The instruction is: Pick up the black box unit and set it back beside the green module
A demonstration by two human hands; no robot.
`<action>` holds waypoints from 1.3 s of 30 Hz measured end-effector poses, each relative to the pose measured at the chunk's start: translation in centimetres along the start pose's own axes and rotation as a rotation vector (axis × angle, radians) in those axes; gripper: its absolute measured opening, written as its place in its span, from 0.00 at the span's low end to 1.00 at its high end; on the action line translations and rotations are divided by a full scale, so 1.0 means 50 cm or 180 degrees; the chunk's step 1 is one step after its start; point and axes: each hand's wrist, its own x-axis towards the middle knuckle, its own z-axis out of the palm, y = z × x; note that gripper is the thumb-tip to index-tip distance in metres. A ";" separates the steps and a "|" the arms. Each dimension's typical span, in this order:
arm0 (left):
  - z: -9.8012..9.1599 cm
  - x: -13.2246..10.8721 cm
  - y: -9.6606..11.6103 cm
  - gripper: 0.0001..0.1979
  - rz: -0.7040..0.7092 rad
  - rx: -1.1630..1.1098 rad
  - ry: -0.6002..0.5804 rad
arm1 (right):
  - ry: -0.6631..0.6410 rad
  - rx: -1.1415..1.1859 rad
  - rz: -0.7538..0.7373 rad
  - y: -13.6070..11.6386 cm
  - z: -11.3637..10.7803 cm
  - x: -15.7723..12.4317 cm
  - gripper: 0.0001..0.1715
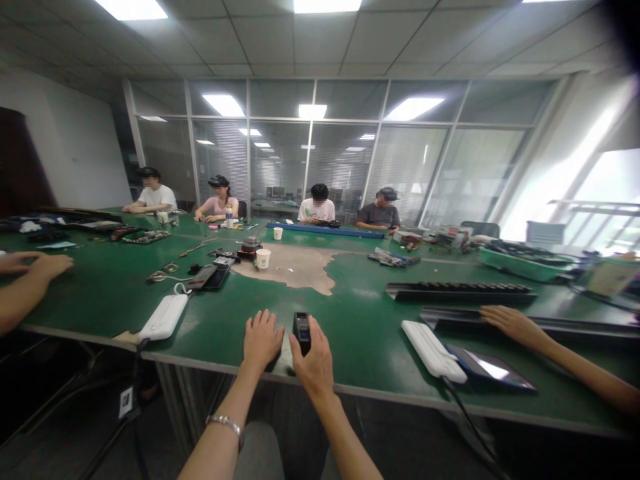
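Fingers (323, 333) of the right hand (315, 365) are curved around a small, black, box-shaped device (301, 321), with the thumb set along its left side; how firmly it is pinched cannot be told. The far end is left uncovered, and the device is kept close to the near edge of a smooth green tabletop (365, 340). Whether its base is resting there is hidden. A light, stiff, probably plastic body is suggested; its sides may be slightly slippery, and a knock could harm it. It is best gripped by the two opposite sides, with the upper face left free.

Just to the left, the left hand (261, 340) is laid palm down, its fingers slightly spread; nothing is seen to be held. A silver-coloured metal bracelet (226, 422) is worn on that wrist.

Farther out, a white oblong block with a dark cable (433, 350) is placed on the right, beside a dark, flat, glossy tablet (493, 369). On the left, another white oblong block (164, 317) is seen. Beyond the hands, a ragged brown patch (300, 273) is topped by a white paper cup (263, 259).
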 end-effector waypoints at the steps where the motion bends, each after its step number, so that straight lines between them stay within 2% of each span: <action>1: -0.001 -0.001 0.001 0.24 -0.0002 0.0004 0.0017 | -0.0025 -0.0014 0.0036 0.002 0.002 -0.003 0.35; 7: -0.007 -0.002 0.002 0.25 -0.0018 -0.0022 -0.0059 | -0.0133 -0.0221 0.0131 0.005 0.008 -0.014 0.33; 11: -0.006 -0.004 0.001 0.26 0.0025 -0.0017 0.0018 | -0.0139 -0.0272 0.0153 0.003 0.008 -0.015 0.34; 18: -0.005 -0.003 0.001 0.25 -0.0020 -0.0013 0.0002 | -0.0141 -0.0164 0.0266 0.000 0.005 -0.011 0.38; 25: 0.002 0.001 -0.002 0.26 0.0006 -0.0063 0.0029 | -0.0256 -0.0005 0.0620 -0.010 -0.002 0.009 0.43; 33: 0.000 0.000 -0.001 0.25 -0.0050 -0.0075 -0.0029 | 0.0092 0.0295 0.0526 -0.043 -0.055 0.077 0.43; 36: 0.001 0.001 -0.001 0.26 -0.0026 -0.0082 -0.0047 | 0.0282 0.0327 0.0490 -0.025 -0.082 0.101 0.43; 39: 0.002 0.003 -0.001 0.26 -0.0026 -0.0075 -0.0070 | 0.0406 0.0303 0.0665 0.015 -0.102 0.108 0.44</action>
